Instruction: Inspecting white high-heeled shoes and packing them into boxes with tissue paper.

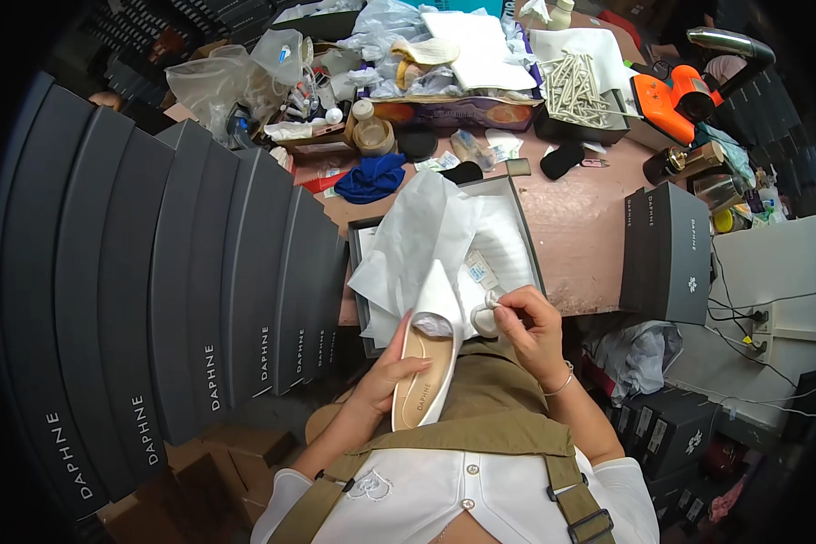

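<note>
My left hand (392, 376) is closed round a white pointed-toe shoe (438, 299), thumb on its beige insole. The shoe's toe points away from me, and crumpled pale paper (433, 325) sits inside the toe. Just right of the shoe, my right hand (532, 328) pinches a small white crumpled piece (492, 300); whether it is paper or cloth I cannot tell. Beyond both hands lies an open dark grey shoebox (528, 227) with white tissue paper (417, 227) rising from it. A ribbed white sheet (501, 231) and a small printed packet (480, 269) lie in the box.
Tall stacks of dark grey shoeboxes (190, 272) crowd the left side. More shoeboxes (666, 249) stand on the pink table (571, 227) at right. Farther back are a blue cloth (372, 178), a jar (373, 136), a tray of white sticks (578, 91) and an orange tool (666, 104).
</note>
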The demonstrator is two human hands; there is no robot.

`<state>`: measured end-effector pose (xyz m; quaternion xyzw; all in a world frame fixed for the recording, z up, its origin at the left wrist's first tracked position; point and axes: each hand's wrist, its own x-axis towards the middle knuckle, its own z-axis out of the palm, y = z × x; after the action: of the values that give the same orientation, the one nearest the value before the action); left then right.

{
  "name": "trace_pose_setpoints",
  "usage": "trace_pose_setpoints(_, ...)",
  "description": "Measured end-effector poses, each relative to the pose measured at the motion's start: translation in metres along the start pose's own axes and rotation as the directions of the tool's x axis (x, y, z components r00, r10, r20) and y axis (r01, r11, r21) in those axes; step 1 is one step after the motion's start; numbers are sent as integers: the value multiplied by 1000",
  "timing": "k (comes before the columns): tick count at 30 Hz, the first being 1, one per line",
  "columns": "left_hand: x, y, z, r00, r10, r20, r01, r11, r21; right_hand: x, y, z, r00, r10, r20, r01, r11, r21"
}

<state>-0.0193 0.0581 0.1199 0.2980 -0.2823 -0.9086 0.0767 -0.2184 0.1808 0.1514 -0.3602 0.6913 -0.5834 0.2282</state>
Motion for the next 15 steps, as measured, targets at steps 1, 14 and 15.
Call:
trace_pose_setpoints(1,-6,6,-5,999,-40,7,41,999,-35,-2,3,-3,999,45,-9,-45,999,7)
trace_pose_setpoints(14,54,38,2,967,-24,255,116,929,-351,-29,5,11,973,200,113,-203,979,16)
trace_pose_setpoints(15,60,35,-4,957,-30,290,137,925,-355,-30,7,10,978,181,104,-183,983,7)
